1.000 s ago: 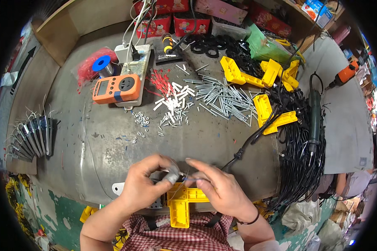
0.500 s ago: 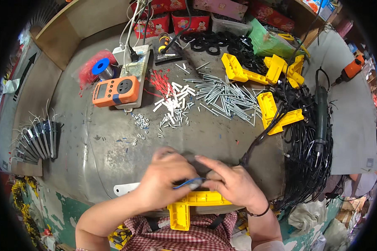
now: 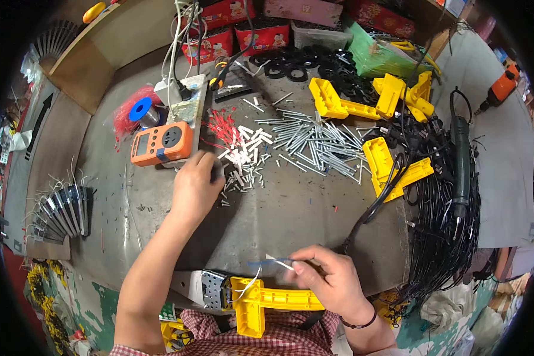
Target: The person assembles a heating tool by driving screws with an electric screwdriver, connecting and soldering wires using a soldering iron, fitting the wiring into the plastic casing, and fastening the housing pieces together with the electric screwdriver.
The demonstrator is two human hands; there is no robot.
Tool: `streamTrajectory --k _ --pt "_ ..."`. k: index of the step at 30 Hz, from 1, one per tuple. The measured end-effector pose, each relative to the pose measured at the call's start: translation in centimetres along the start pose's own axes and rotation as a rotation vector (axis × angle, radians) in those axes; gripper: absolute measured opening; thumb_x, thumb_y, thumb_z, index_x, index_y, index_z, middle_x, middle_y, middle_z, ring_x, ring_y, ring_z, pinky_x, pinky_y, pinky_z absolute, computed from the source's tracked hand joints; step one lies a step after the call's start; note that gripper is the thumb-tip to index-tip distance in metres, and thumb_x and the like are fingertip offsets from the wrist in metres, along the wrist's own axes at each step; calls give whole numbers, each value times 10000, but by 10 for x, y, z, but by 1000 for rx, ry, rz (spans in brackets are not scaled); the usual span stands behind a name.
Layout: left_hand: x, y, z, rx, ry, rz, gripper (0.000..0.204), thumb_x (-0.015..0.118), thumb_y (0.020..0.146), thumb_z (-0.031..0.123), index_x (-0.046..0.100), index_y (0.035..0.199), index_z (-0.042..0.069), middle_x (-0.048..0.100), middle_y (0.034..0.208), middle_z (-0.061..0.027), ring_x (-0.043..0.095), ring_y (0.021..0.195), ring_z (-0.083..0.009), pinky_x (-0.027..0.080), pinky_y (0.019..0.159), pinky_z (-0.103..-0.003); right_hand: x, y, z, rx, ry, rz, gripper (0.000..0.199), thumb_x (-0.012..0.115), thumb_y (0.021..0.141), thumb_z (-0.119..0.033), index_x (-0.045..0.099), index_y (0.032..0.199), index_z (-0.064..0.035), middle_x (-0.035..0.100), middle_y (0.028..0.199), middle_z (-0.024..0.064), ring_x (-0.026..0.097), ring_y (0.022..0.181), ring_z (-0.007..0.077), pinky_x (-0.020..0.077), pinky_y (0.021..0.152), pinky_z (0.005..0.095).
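Observation:
My right hand [image 3: 332, 279] pinches blue and white wires [image 3: 277, 261] between thumb and fingers, in front of me. Just below it lies a yellow plastic handle half [image 3: 291, 298], hollow side up, at the table's near edge. At its left end sits a perforated metal plate [image 3: 215, 289] with white wires rising beside it. My left hand [image 3: 196, 183] reaches out to the spot between the orange meter [image 3: 163, 144] and the small metal screws [image 3: 246, 178]. Its fingers are curled downward over the table; whatever they hold is hidden.
Long screws [image 3: 320, 142], white sleeves [image 3: 255, 139] and red-wired parts [image 3: 222, 126] lie beyond my hands. More yellow housings [image 3: 391, 169] and a heap of black cords [image 3: 439, 237] are at right. A soldering iron [image 3: 219, 74] and solder spool [image 3: 143, 111] stand behind; metal blades [image 3: 62, 207] fan out left.
My left hand has moved from beside my right hand forward and left to the small nuts. My right hand has stayed close to the handle half, and the perforated metal plate has come into view.

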State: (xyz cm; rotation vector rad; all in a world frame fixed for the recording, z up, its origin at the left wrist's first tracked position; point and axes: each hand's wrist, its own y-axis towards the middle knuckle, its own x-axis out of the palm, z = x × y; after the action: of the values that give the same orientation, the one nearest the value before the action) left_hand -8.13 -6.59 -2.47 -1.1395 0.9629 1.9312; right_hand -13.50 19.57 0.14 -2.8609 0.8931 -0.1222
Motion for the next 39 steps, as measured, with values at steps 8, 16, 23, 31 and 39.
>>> streamTrajectory --k 8,16,23,31,39 --pt "-34 -80 50 -427 -1136 -301 159 634 784 -11 578 933 -17 615 867 -50 578 798 -106 482 715 -256 10 6 -3 -216 -374 236 126 653 794 -123 631 899 -58 606 666 76 557 492 173 418 474 265" --pt "-36 -88 49 -450 -1553 -364 180 636 773 -39 528 910 4 598 897 -81 582 840 -154 483 763 -289 16 -1 -8 -269 -499 290 105 689 738 -81 636 826 -55 595 618 58 549 460 160 406 445 262" --pt "-37 -93 58 -445 -1531 -358 176 626 759 -48 532 898 6 593 911 -77 579 872 -160 477 781 -296 21 2 -6 -314 -516 302 99 686 737 -77 633 818 -55 608 651 71 587 495 186 434 463 273" --pt "-45 -82 73 -143 -1046 -492 136 645 727 0 653 863 8 658 856 -94 622 815 -147 483 725 -283 7 3 -16 -50 -194 -85 259 552 878 -114 526 1128 -50 605 723 82 618 667 167 470 612 275" --pt "-62 -94 62 140 -457 -324 309 595 654 -42 610 958 11 597 838 -144 590 750 -328 495 651 -386 12 11 -10 -325 -432 -9 256 558 852 -93 556 1100 -29 590 790 106 608 702 214 485 634 303"
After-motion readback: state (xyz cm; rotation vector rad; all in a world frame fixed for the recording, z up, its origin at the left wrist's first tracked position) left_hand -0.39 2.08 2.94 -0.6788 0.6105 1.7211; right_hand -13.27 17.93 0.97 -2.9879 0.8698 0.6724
